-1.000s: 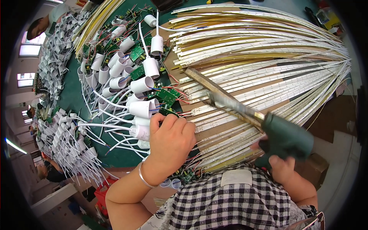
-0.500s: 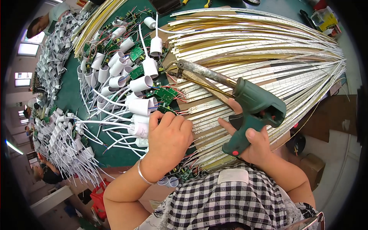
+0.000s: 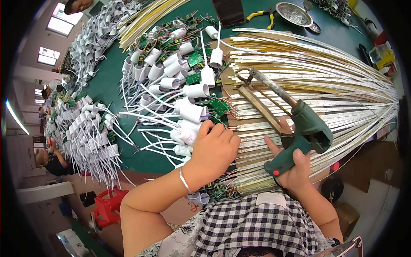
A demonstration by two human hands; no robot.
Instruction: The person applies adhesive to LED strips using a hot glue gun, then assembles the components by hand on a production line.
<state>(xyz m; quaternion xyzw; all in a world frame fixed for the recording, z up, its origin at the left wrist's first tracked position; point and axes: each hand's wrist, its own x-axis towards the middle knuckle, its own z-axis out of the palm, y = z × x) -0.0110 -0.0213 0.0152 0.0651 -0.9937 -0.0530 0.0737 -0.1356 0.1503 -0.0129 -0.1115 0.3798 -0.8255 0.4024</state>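
My right hand [image 3: 298,168] holds a green soldering gun [image 3: 309,124] by its grip, index finger stretched out by the trigger. The gun's metal barrel and tip slant up and left over the white LED strips [image 3: 274,107]. My left hand [image 3: 216,150] is closed, with fingers bent down at the strips' left ends, beside a green circuit board [image 3: 218,106] with red wires. Whatever its fingertips pinch is hidden beneath the hand. White lamp sockets [image 3: 191,110] with white cables lie in a pile just left of that hand.
Yellow-handled pliers [image 3: 262,17] and a metal bowl [image 3: 294,13] sit at the far side of the green table [image 3: 167,10]. More sockets [image 3: 92,128] are heaped at the left. A red stool [image 3: 106,206] stands lower left. Other people work along the left.
The whole view has shifted, so the table appears further right. Relative to the sockets, the soldering gun's tip has drawn slightly right, over the strips. My left hand stays near the boards.
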